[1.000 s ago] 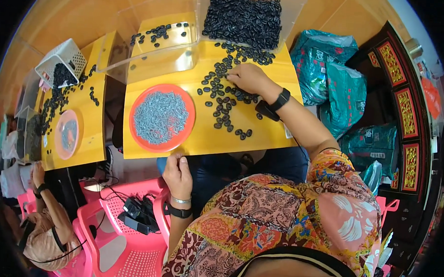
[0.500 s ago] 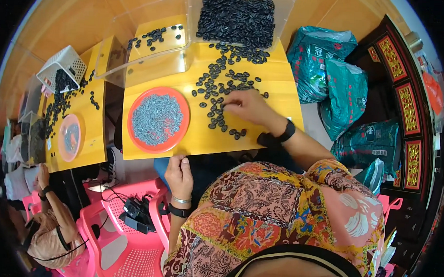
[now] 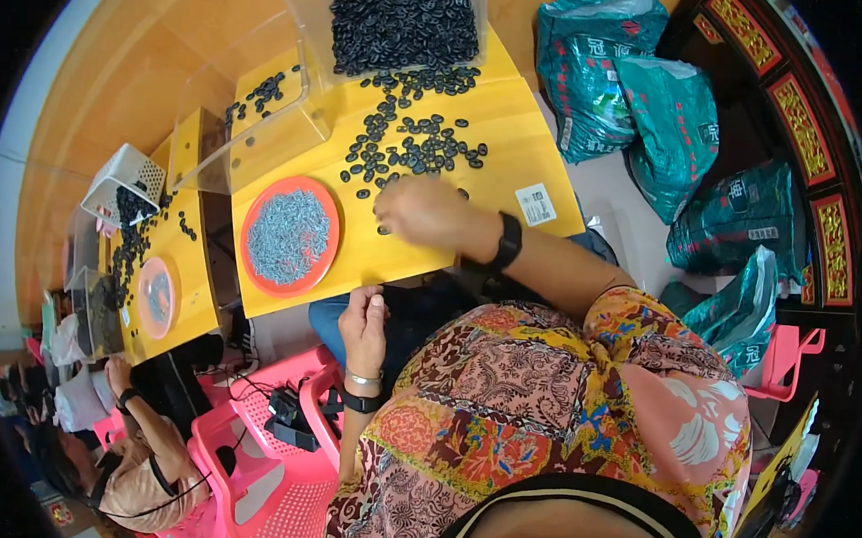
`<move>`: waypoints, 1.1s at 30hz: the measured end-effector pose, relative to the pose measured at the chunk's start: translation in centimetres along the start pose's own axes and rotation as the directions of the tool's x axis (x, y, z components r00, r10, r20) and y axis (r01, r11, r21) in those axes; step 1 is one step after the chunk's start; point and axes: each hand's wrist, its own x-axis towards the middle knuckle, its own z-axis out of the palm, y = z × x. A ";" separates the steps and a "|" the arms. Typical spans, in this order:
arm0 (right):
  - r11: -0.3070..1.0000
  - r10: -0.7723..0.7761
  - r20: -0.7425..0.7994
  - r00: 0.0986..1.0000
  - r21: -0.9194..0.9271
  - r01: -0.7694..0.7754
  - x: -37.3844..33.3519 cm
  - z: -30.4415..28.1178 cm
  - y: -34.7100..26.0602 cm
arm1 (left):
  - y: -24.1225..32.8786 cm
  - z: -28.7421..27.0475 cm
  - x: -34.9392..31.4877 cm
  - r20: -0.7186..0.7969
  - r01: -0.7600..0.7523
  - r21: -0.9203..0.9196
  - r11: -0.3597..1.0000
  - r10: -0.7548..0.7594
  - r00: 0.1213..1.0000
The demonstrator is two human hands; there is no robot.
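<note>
On the yellow worktop [image 3: 514, 138], a loose scatter of small black pieces [image 3: 412, 148] runs from the clear bin [image 3: 403, 23] at the far edge down toward the near edge, its nearest pieces lying just beyond and beside the right hand [image 3: 424, 211]. That hand rests palm down, forearm reaching in from the right; whether its fingers pinch a piece cannot be told. The left hand [image 3: 364, 319], farther off below the worktop's near edge, is loosely curled near the orange plate [image 3: 290, 236] of grey bits.

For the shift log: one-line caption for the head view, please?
Right hand over scattered black pieces on yellow table, beside orange plate; left hand at table edge.
</note>
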 end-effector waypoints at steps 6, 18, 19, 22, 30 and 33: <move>0.968 0.094 0.158 0.983 -0.243 -0.054 0.7 -1.8 5.2 | -1.5 0.0 0.6 -0.020 -0.035 0.052 0.998 0.036 0.999; 0.881 0.355 0.235 0.905 -0.407 -0.240 8.2 0.0 8.4 | -0.7 -0.2 0.1 -0.006 -0.020 0.022 1.000 0.020 1.000; 0.883 0.350 0.243 0.905 -0.409 -0.232 8.2 0.1 8.1 | -0.7 -0.2 -0.1 -0.013 -0.014 0.017 1.000 0.015 1.000; 0.865 0.350 0.202 0.915 -0.445 -0.232 7.9 0.5 8.5 | -0.6 -0.1 -0.1 -0.009 -0.047 0.026 0.999 0.047 0.999; 0.812 0.229 0.200 0.953 0.501 -0.300 3.9 -1.3 0.3 | -1.2 -0.6 -0.9 -0.016 0.043 -0.215 0.976 -0.048 0.999; 0.519 0.129 0.375 0.918 0.763 -0.385 1.3 -0.4 -4.0 | -1.5 -0.7 -1.3 0.001 0.066 -0.476 0.877 -0.075 0.997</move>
